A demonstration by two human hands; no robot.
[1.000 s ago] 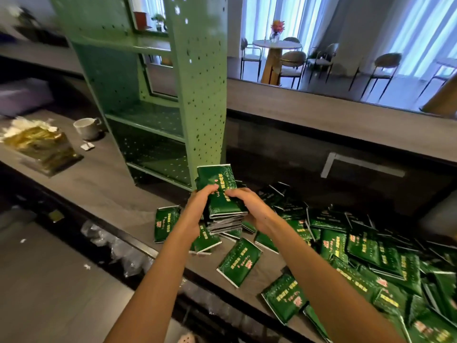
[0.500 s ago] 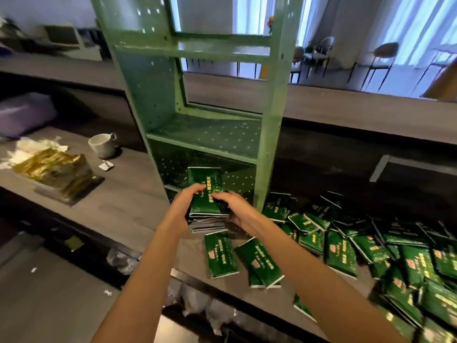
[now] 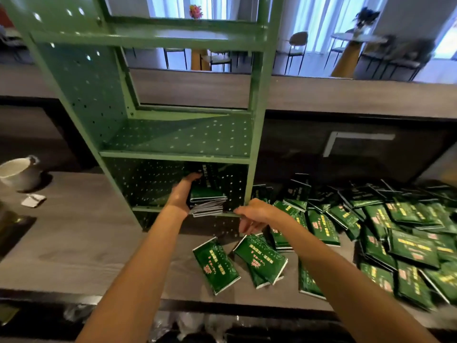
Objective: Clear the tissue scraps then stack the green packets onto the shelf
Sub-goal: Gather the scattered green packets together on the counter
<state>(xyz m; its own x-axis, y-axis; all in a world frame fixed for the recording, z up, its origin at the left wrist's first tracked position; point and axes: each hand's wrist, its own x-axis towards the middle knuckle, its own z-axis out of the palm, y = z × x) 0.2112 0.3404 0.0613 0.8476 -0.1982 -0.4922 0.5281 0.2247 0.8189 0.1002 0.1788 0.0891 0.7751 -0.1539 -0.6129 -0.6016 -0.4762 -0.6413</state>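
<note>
A green perforated metal shelf stands on the grey wooden counter. On its lower level sits a stack of green packets, its front ends sticking out over the shelf lip. My left hand lies flat against the stack's left side, fingers reaching toward the back. Off the stack, my right hand hangs relaxed in front of the shelf's right post and holds nothing. Two loose green packets lie just below it. A big heap of green packets covers the counter to the right.
A white cup stands at the far left with a small white scrap beside it. The shelf's middle level holds nothing. A raised ledge runs behind the counter. Crumpled plastic shows below the front edge.
The stack, held in both hands above the counter, now sits on the lower shelf level. My right hand has let go and drawn back to the right; my left stays against the stack.
</note>
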